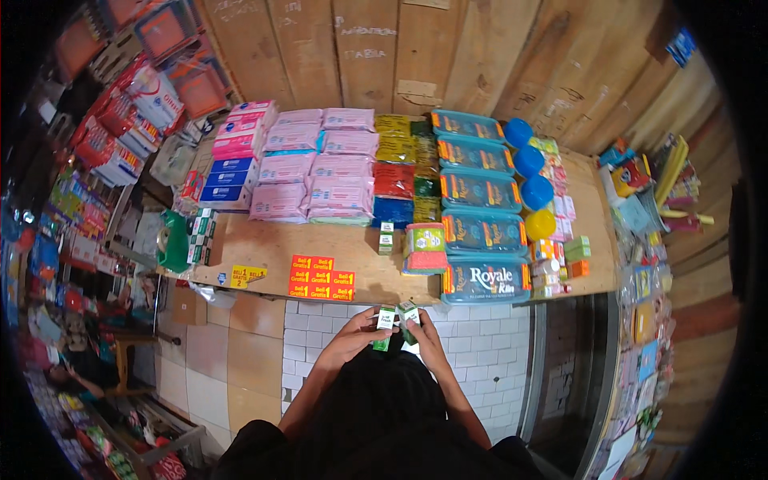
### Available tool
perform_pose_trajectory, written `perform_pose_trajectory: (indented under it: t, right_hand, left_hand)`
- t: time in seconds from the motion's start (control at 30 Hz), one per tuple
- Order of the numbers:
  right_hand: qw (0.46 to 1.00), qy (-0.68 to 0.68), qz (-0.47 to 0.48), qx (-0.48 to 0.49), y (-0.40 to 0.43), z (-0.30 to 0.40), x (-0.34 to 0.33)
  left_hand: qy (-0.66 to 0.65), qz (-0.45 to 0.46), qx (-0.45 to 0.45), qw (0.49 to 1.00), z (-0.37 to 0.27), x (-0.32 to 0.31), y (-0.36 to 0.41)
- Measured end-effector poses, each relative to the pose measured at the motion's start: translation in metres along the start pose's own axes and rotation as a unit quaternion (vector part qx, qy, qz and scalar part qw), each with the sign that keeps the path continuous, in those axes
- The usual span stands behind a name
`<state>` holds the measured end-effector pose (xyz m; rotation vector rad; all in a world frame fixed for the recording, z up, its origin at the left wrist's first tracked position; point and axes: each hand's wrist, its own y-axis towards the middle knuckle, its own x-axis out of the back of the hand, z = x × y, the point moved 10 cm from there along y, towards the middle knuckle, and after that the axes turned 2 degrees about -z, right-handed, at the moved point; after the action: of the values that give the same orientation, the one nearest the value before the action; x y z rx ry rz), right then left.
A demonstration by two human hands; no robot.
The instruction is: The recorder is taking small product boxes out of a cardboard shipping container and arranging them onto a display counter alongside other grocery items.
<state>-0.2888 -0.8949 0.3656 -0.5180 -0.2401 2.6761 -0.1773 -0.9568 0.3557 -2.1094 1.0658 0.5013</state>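
My left hand [353, 332] grips a small green-and-white carton [385, 324] upright, its printed front facing up towards me. In my right hand [430, 342] is a similar green-and-white carton [410, 318], tilted slightly, with the thumb across its face. Both cartons are held close together in front of my body, just short of the wooden table's front edge. Beyond them on the table [252, 240] stand one or two matching small cartons [386, 238], beside a pack of sponges [425, 247]. Red promotional stickers [321, 278] lie along the front edge to the left.
Pink wipe packs [342, 168], blue-and-white boxes [225, 186] and teal Royale packs [483, 234] stand in rows. Blue and yellow round items [537, 192] line their right side. A green tape dispenser [174, 243] sits at the left beside stacked small cartons [201, 236]. A plank wall [366, 54] rises behind.
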Motion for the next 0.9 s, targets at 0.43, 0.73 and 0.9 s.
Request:
perform_pose_trajectory:
  t: [0.43,0.73,0.9]
  right_hand:
    - [0.921,-0.35,0.019,0.17,0.066,0.052,-0.03]
    - [0.924,-0.352,-0.023,0.147,0.101,0.067,-0.059]
    - [0.884,-0.426,-0.019,0.194,0.124,0.075,-0.076]
  left_hand:
    - [-0.023,-0.068,-0.026,0.997,-0.028,0.053,0.026]
    - [0.037,-0.056,-0.008,0.998,-0.067,0.098,0.045]
    - [0.052,-0.041,-0.032,0.997,-0.097,0.111,0.052]
